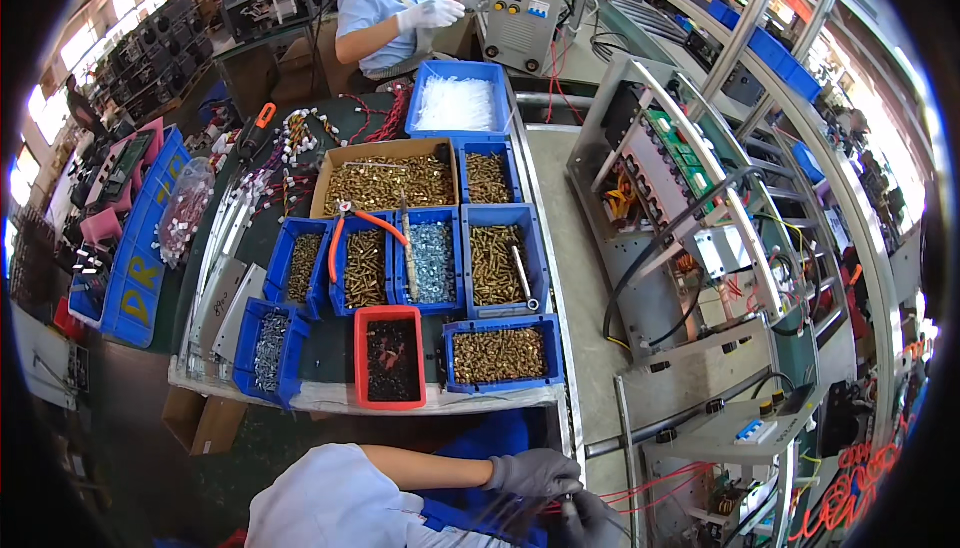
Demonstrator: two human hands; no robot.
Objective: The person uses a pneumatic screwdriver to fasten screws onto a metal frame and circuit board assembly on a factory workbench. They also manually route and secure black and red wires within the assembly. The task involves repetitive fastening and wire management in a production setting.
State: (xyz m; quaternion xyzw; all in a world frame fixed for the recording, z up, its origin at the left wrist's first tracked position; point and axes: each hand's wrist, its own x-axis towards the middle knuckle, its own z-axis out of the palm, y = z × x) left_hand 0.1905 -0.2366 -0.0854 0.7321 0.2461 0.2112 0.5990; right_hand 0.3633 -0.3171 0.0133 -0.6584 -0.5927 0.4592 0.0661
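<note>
My left hand, in a grey glove, is bent over with its fingers closed at the lower edge of the view. Thin red wires run from its fingers to the right, toward an open welding machine housing. Close beside it, my right hand, also gloved in grey, is smeared by motion, and its fingers cannot be made out. Several dark wire ends hang just left of the hands, blurred. The machine's grey front panel, with a blue switch and dark knobs, lies tilted right of my hands.
Ahead, a workbench carries blue bins of brass screws, a red bin of black screws, a cardboard box of brass parts, and red-handled cutters. Another open machine stands at right. Across the bench is a co-worker in white gloves.
</note>
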